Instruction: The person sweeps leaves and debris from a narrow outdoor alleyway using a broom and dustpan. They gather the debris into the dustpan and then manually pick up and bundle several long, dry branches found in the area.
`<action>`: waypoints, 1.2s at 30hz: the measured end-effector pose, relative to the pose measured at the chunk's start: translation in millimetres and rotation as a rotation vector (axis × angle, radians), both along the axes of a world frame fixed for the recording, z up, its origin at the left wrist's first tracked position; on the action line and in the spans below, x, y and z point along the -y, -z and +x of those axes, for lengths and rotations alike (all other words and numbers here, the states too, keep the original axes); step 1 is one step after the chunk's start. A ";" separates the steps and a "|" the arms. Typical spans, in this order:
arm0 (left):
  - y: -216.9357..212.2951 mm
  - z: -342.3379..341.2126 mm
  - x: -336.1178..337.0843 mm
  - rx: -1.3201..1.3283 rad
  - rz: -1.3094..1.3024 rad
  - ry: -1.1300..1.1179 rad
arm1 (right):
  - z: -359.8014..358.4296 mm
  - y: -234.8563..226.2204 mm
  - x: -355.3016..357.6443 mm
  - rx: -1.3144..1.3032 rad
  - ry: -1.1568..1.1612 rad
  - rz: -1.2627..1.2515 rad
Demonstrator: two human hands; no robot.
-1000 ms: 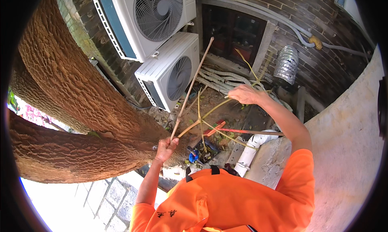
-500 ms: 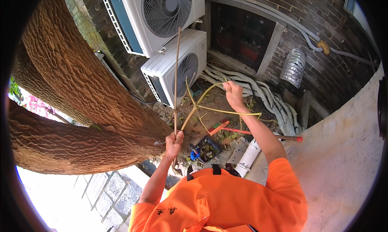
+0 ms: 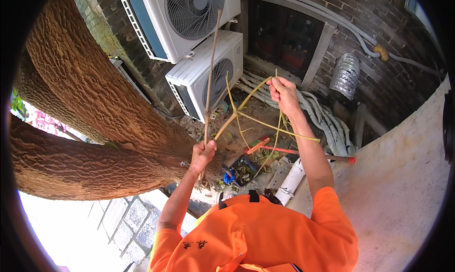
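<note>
My left hand is closed round a long brown stick and the lower end of a forked green branch. The stick stands almost upright, its top crossing in front of the outdoor air-conditioner units. At the far end of the branch, my right hand pinches one of its side shoots between thumb and fingers. Several thin shoots spread from the fork between my hands, and one hangs down below my right hand. Both arms are stretched forward, away from the orange shirt.
Thick rough tree trunks fill the left. Two white air-conditioner units stand ahead, with wrapped pipes on the ground beside them. Below lie a red-handled tool, a dark bin with leaves and a white pipe. A pale wall rises right.
My right hand has moved slightly up and right with the green shoot. The brown stick's top has risen and tilted right. A hanging shoot now shows below my right hand.
</note>
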State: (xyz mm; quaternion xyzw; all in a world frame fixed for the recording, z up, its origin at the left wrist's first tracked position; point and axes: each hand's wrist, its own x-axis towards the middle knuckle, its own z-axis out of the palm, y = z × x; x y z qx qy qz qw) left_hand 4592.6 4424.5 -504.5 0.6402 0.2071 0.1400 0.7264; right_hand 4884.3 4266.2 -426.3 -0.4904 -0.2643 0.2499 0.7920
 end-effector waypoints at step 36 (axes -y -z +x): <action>-9.5 -74.3 -43.3 -0.115 -0.253 0.012 | -35.6 -30.5 -2.4 1.358 -0.170 -0.392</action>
